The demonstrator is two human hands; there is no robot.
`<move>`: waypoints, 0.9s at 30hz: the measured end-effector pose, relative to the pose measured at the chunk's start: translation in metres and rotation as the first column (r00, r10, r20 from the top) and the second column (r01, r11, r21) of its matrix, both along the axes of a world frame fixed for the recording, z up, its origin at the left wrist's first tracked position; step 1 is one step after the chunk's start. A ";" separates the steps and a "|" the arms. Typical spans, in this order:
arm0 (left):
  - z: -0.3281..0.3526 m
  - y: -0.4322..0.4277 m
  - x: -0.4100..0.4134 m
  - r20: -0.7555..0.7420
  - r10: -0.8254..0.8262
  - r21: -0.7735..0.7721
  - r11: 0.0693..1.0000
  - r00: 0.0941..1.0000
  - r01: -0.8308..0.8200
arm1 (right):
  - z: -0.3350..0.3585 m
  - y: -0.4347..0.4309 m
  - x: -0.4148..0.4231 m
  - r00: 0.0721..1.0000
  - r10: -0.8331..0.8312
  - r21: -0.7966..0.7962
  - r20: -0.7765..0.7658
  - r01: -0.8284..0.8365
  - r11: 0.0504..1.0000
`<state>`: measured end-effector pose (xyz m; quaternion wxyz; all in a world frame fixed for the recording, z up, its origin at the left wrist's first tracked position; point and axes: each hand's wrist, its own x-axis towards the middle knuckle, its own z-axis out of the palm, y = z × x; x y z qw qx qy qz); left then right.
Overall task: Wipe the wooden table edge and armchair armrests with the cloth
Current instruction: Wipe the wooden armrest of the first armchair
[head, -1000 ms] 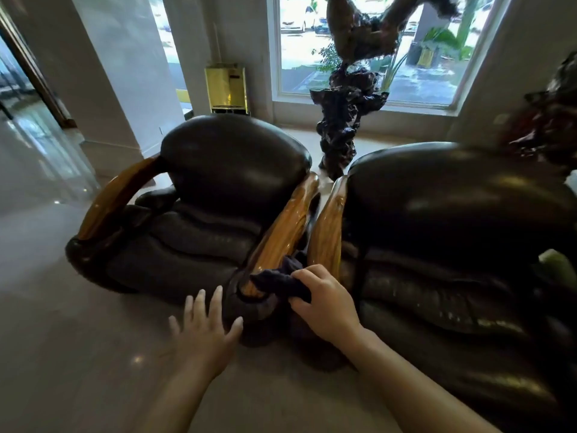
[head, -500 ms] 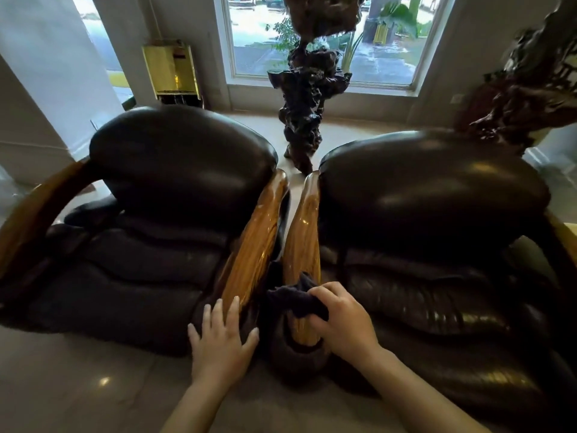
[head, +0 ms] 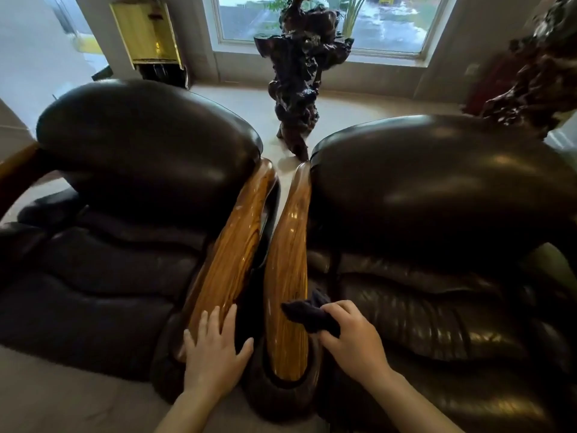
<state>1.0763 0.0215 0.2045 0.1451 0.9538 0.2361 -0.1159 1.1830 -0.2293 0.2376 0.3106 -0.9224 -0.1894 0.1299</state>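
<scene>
Two dark leather armchairs stand side by side, each with a glossy wooden armrest between them. My right hand [head: 352, 335] is shut on a dark cloth [head: 307, 312], pressed against the right chair's armrest [head: 285, 264] near its front end. My left hand [head: 214, 351] lies flat with fingers spread on the front end of the left chair's armrest [head: 231, 254]. The left chair's far armrest [head: 15, 164] shows at the left edge. No wooden table is in view.
A dark gnarled root sculpture [head: 299, 73] stands on the floor behind the chairs, before a window. Another dark carving [head: 537, 67] rises at the back right. A gold-coloured box [head: 146, 29] hangs on the wall at the back left. Pale tiled floor lies in front.
The view has moved in closer and rightward. My right hand with the cloth shifted from the left chair's armrest onto the right chair's armrest. My left hand came to rest on the left armrest.
</scene>
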 end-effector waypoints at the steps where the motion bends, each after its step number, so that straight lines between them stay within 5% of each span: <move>1: -0.009 -0.005 0.009 -0.016 0.020 0.003 1.000 1.000 -0.020 | -0.012 -0.002 0.014 1.000 0.008 -0.002 -0.022 -0.008 1.000; 7: -0.061 -0.023 0.077 -0.043 0.094 0.008 0.996 0.995 -0.094 | -0.077 -0.001 0.095 0.991 0.053 0.030 -0.120 -0.050 0.998; 17: -0.163 -0.015 0.213 0.208 0.024 -0.078 0.997 0.978 -0.008 | -0.168 0.038 0.177 0.990 -0.060 0.150 -0.124 0.078 0.986; 27: -0.229 0.005 0.246 0.466 0.040 -0.314 0.941 0.884 0.124 | -0.247 0.073 0.133 0.999 0.000 0.078 0.047 -0.003 0.997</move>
